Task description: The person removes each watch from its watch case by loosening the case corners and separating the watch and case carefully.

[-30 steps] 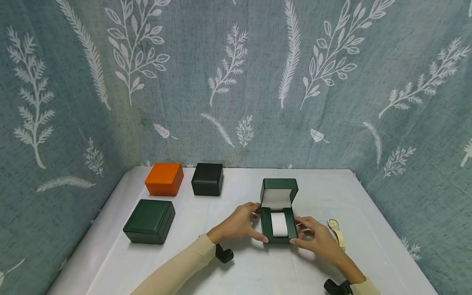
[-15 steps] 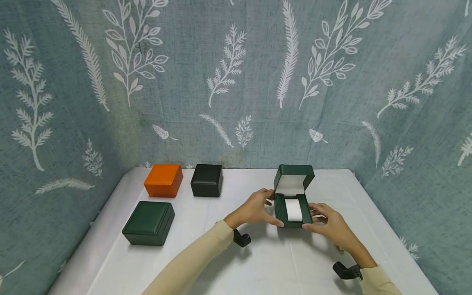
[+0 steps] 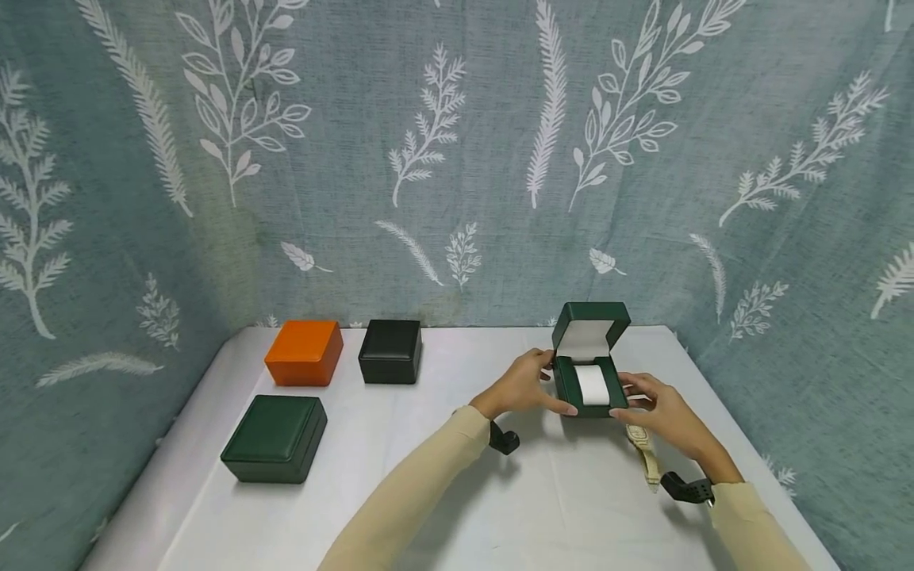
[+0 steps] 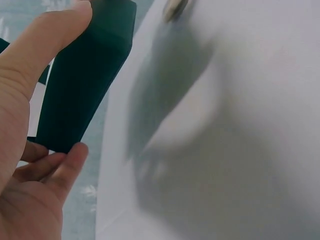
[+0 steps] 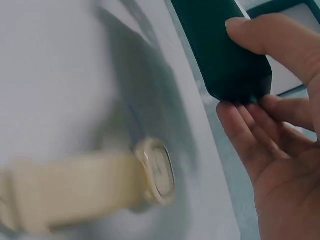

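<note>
Both hands grip one open green box (image 3: pixel 593 411) from opposite sides, high right of centre on the bench (image 3: pixel 535 511). At its nine o'clock the left hand (image 3: pixel 527 386) pinches it, thumb on the near face and fingers bent against the side. At three o'clock the right hand (image 3: pixel 664 406) does the same. The box looks raised: the left wrist view shows its lower edge apart from the bench and its shadow.

Its pale-lined lid (image 3: pixel 592 311) stands up at twelve o'clock, leaning back, and a white cushion (image 3: pixel 593 385) fills the middle of the base. Between four and five o'clock of the box, just beside the right hand, a cream-strapped watch (image 3: pixel 650 466) lies on the bench, its face toward the box.

Well apart, just past nine o'clock, sits a closed black box (image 3: pixel 390 351), with an orange box (image 3: pixel 303 353) farther out in nearly the same direction. A larger closed green case (image 3: pixel 274 428) lies slightly below nine. Leaf-patterned cloth (image 3: pixel 493 159) hangs at twelve o'clock behind everything.
</note>
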Available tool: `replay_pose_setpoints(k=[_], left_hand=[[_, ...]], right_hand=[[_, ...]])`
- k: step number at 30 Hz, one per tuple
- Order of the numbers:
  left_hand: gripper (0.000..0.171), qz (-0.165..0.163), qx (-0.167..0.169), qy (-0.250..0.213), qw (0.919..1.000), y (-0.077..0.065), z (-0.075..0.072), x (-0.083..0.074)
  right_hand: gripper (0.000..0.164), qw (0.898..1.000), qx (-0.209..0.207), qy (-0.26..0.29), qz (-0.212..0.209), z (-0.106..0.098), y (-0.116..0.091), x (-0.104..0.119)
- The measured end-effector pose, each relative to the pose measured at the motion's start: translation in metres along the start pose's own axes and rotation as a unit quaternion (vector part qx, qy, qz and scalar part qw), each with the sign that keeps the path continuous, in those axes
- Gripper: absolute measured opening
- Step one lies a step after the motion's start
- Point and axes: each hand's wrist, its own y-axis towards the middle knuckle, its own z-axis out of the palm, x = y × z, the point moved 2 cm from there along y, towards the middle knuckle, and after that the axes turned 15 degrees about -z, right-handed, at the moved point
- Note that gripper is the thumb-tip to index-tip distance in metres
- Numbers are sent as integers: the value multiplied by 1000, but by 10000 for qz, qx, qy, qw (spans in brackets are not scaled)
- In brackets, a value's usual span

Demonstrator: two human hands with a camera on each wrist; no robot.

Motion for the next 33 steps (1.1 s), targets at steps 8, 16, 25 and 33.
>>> replay_pose_setpoints(k=[8, 16, 25, 33], left_hand=[[94, -282, -92, -1, 9996, 28, 14, -5], [102, -405, -193, 293, 9986, 53, 29, -12], [106, -724, -131, 283, 9969, 69, 37, -14], [98, -689, -101, 394, 9968, 83, 45, -14]], right_hand=[[74, 9997, 35, 53, 257, -20, 9, -28], [74, 9983, -94, 176, 548, -32, 10, -51], [78, 9964, -92, 121, 830, -38, 13, -68], [79, 9954, -136, -5, 944, -44, 11, -78]])
